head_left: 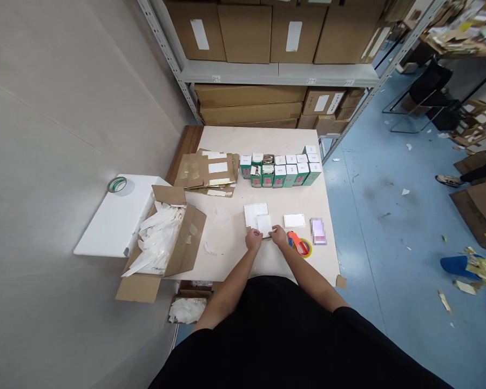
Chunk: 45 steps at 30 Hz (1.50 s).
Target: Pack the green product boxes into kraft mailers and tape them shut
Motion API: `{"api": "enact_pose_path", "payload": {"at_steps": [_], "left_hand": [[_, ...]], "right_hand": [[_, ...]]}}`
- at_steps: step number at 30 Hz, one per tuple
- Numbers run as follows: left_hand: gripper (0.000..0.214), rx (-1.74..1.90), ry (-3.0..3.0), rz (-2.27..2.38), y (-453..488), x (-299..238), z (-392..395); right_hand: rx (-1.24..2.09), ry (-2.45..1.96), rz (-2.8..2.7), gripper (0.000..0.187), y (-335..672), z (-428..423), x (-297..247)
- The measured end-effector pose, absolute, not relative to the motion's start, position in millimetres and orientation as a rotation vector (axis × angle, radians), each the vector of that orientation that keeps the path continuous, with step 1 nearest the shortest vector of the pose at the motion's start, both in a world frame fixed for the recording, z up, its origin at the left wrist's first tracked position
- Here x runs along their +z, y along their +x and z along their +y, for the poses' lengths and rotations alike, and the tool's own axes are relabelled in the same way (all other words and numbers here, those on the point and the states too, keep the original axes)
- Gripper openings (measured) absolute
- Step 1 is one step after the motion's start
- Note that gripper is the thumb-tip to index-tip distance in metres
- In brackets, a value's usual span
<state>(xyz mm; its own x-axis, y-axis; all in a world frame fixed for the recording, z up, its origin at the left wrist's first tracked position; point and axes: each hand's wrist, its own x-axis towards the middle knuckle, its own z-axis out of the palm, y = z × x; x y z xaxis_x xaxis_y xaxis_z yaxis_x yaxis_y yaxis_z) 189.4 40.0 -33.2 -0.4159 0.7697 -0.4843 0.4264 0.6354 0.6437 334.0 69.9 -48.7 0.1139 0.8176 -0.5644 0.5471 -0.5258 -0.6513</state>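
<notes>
Just below the centre of the frame, the left hand (pixel 254 239) and right hand (pixel 278 235) are gripping a small white card (pixel 264 223) by its lower corners, fingers closing narrowly. The card is overlapping a larger white sheet (pixel 251 211), which is lying on the counter (pixel 230 259). Right of the hands, an orange tape dispenser (pixel 293 237) is resting nearest, with a white box (pixel 294 220) and a blurred purple item (pixel 318 231) lying near it. At left, an open carton (pixel 181 248) is holding white strips (pixel 157 237). Farther up, flattened cardboard (pixel 194 168) is lying beside rows of green-and-white boxes (pixel 280 174). Along the top, a shelf (pixel 247 72) is carrying brown cartons (pixel 245 35).
</notes>
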Motion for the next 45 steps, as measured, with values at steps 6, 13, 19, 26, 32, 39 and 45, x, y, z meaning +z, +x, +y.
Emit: {"api": "enact_pose_path", "payload": {"at_steps": [6, 13, 19, 26, 32, 39, 45], "left_hand": [[0.008, 0.56, 0.937, 2.056, 189.3, -33.7, 40.1], [0.009, 0.53, 0.916, 2.085, 192.9, -31.5, 42.3], [0.012, 0.445, 0.921, 2.113, 193.8, -29.4, 46.4], [0.013, 0.24, 1.025, 2.157, 192.3, -26.2, 55.2], [0.036, 0.049, 1.13, 2.148, 174.5, -26.4, 67.4], [0.054, 0.181, 1.667, 1.807, 184.8, -30.9, 63.8], [0.074, 0.106, 1.654, 1.68, 179.8, -34.8, 70.5]], "right_hand": [[1.357, -2.14, -1.299, 0.028, 333.5, 70.1, -49.7], [1.348, -2.206, -1.316, 0.026, 333.4, 71.3, -42.5], [1.314, -2.276, -1.408, 0.024, 330.9, 73.6, -34.8], [1.302, -2.368, -1.531, 0.03, 327.7, 78.4, -28.0], [1.317, -2.326, -1.569, 0.034, 343.4, 81.4, -33.4], [1.288, -2.145, -1.486, 0.042, 348.2, 69.0, -48.3], [1.414, -1.97, -1.383, 0.053, 324.7, 53.8, -52.7]]}}
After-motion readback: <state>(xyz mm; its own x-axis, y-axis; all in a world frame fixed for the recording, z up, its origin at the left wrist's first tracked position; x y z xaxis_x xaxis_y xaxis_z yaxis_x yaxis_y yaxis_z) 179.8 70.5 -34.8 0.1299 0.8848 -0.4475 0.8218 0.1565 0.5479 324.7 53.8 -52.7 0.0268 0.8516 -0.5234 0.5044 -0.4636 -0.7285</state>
